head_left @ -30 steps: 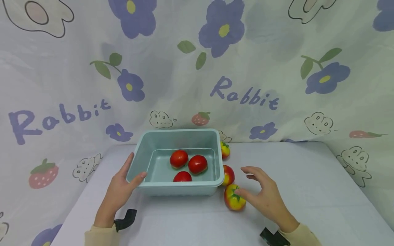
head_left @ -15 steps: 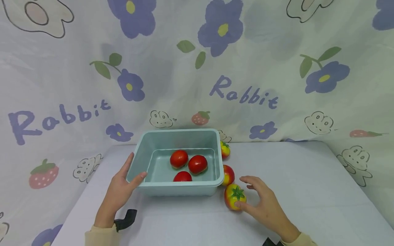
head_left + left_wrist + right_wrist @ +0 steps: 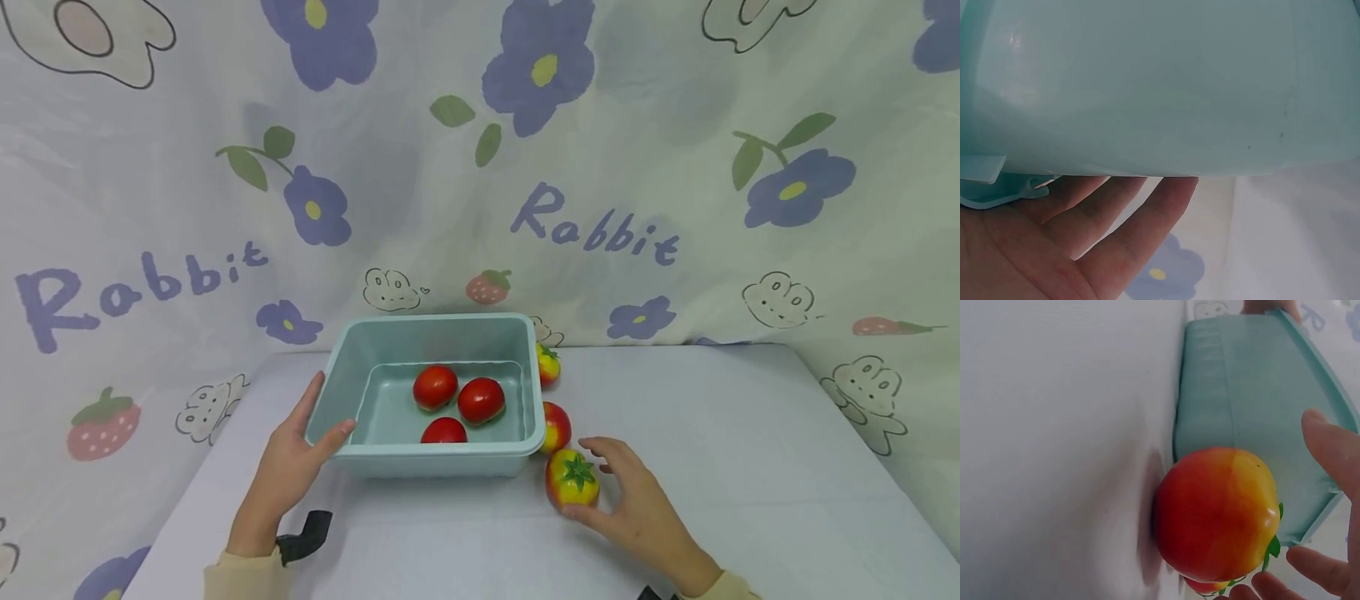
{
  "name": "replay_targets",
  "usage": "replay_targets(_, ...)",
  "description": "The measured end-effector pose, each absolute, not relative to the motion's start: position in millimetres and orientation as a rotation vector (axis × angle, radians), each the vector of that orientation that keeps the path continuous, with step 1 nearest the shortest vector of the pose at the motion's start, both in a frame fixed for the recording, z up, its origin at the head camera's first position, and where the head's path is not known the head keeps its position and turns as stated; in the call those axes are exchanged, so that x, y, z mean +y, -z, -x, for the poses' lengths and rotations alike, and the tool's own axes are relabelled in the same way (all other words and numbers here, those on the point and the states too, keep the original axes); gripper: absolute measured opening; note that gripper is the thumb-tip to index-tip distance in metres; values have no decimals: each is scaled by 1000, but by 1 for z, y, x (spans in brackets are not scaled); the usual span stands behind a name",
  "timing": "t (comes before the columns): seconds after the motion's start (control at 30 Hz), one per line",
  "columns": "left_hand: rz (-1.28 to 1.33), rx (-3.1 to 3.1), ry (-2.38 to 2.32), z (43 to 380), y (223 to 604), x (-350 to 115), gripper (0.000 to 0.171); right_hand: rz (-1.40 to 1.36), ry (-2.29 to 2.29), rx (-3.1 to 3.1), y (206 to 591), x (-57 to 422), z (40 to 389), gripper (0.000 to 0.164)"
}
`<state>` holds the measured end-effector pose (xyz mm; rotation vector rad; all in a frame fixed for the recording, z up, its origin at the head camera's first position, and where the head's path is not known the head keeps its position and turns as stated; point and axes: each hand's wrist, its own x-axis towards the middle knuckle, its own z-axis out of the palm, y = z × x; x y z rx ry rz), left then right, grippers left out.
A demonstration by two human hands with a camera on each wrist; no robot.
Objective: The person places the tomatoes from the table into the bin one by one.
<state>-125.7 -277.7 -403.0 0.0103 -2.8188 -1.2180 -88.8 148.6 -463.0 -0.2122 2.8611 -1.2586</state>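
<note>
A pale blue-green plastic bin (image 3: 450, 462) stands on the table with several red, round, tomato-like fruits inside, one of them a red tomato (image 3: 482, 401). My left hand (image 3: 288, 467) grips the bin's left side, thumb over the rim and fingers along the outer wall; in the left wrist view those fingers (image 3: 1147, 225) partly vanish behind the wall. Right of the bin's front corner sits a yellow-red tomato (image 3: 572, 481) with a green star-shaped top. Around its right side curves my right hand (image 3: 637, 512), thumb near its front; in the right wrist view the thumb stands apart from it.
Beside the bin's right wall lie another red-yellow tomato (image 3: 557, 427) and, farther back, a third yellow-red tomato (image 3: 549, 367), both partly hidden by the bin. A white cloth covers the table (image 3: 720, 450). Behind it hangs a printed curtain (image 3: 420, 208).
My right hand has come down and nearer to me, its thumb passing from over the front tomato's top to its front side. My left hand and the bin stay put.
</note>
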Motion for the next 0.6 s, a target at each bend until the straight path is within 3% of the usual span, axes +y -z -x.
replay_targets(0.33, -21, -2826, 1207, 126, 401, -277, 89, 160, 1126, 2874, 466, 146, 90, 97)
replay_targets(0.6, -20, -2825, 1205, 124, 400, -276, 88, 195, 1075, 2885, 468, 146, 90, 86)
